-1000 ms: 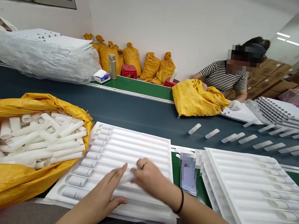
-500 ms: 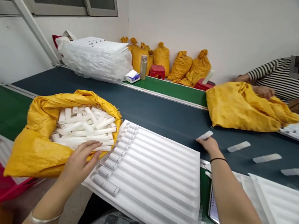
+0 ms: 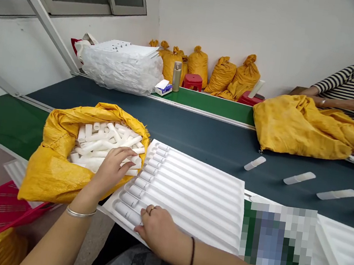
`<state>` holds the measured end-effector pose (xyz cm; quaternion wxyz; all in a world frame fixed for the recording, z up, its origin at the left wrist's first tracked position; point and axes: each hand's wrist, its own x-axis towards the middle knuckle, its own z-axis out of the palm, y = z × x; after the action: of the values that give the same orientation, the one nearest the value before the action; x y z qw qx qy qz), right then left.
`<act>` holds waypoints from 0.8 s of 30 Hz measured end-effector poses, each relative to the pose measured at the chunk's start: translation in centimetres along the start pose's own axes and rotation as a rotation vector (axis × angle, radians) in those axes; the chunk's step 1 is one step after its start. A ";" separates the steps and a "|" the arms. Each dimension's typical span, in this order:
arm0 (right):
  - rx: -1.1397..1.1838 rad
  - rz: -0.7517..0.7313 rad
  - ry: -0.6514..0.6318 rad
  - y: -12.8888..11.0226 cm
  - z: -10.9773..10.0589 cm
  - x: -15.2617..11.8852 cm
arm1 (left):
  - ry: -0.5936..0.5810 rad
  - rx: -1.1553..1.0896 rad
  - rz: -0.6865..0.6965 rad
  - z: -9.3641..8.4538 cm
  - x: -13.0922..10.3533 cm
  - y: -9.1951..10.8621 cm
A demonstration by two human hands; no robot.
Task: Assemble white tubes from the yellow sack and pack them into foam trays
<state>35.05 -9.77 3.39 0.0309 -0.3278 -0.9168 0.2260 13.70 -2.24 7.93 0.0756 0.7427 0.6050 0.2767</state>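
My left hand [image 3: 112, 171] reaches into an open yellow sack [image 3: 56, 177] filled with loose white tubes [image 3: 97, 146]. Its fingers are bent over the tubes at the sack's right side, thumb apart from them; no firm hold shows. My right hand [image 3: 160, 231] is low over a white grooved tray [image 3: 194, 195], fingers closed at the right end of the nearest printed white tube [image 3: 125, 212]. The fingertips are partly hidden. Several other printed tubes lie at the left ends of the grooves. Across the dark belt, several white tubes with translucent ends, one of them a short tube [image 3: 254, 163], lie in a row.
A yellow sack [image 3: 298, 126] lies across the belt [image 3: 196, 131], near a co-worker in a striped top [image 3: 349, 83]. A plastic-wrapped stack [image 3: 123, 69] and a metal flask [image 3: 176, 76] stand at the back. More white trays [image 3: 344, 250] lie at right; a pink basket [image 3: 7, 206] is below left.
My right hand has let go of a tube on the belt and come back left to the nearest tube in the tray. My left hand's fingers have bent more over the sack's tubes.
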 end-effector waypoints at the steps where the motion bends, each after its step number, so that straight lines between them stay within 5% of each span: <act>1: -0.045 -0.003 -0.010 -0.6 0.8 0.3 | 0.051 -0.080 0.006 0.0 -0.4 0.6; 6: 0.161 0.070 0.082 1.4 -0.4 -0.1 | 0.276 -0.670 -0.158 0.6 -2.2 3.2; 9: 0.510 0.179 0.340 4.2 -3.4 -0.6 | 0.340 -1.152 -0.366 1.4 -3.1 5.0; 11: 0.617 0.127 0.510 5.6 -5.4 -1.0 | 0.301 -1.329 -0.455 2.0 -3.5 6.1; 15: 0.570 -0.127 0.655 6.5 -8.0 -1.9 | 0.123 -1.226 -0.451 2.7 -3.9 7.3; 21: 0.604 0.001 0.788 7.2 -9.1 -3.1 | 0.111 -0.972 -0.359 1.4 -3.7 7.3; 24: 0.583 -0.103 0.747 7.6 -10.2 -3.5 | 0.036 -0.828 -0.228 0.7 -3.6 7.6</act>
<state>44.34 -2.72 9.50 0.4603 -0.3185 -0.7564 0.3386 20.17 -7.38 9.60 0.3867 0.5732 0.5225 0.4990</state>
